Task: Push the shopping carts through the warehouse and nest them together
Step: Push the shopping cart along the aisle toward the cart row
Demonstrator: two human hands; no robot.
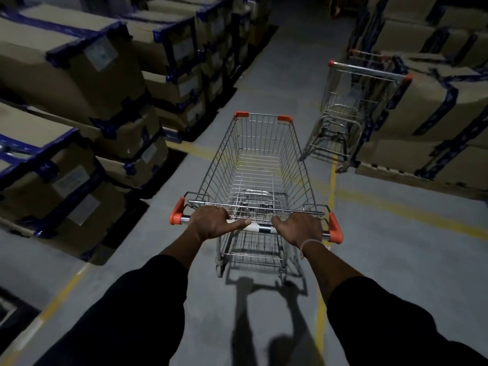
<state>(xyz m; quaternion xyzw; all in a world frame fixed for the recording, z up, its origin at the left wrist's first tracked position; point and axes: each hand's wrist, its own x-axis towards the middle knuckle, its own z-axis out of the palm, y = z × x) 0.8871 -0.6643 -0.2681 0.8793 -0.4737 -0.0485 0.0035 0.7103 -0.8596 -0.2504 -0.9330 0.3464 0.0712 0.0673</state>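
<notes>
An empty wire shopping cart (pixel 261 165) with orange corner caps stands right in front of me on the grey floor. My left hand (pixel 211 221) grips the left part of its handle bar (pixel 260 228), thumb stretched along the bar. My right hand (pixel 299 227) grips the right part of the same bar. A second empty cart (pixel 351 101) stands ahead to the right, against a stack of boxes, with its handle end turned toward me. The two carts are apart.
Stacks of cardboard boxes (pixel 79 83) with blue tape line the left side of the aisle. More boxes (pixel 433 112) stand on the right behind the second cart. Yellow floor lines (pixel 396 207) cross the concrete. The aisle runs on ahead between the stacks.
</notes>
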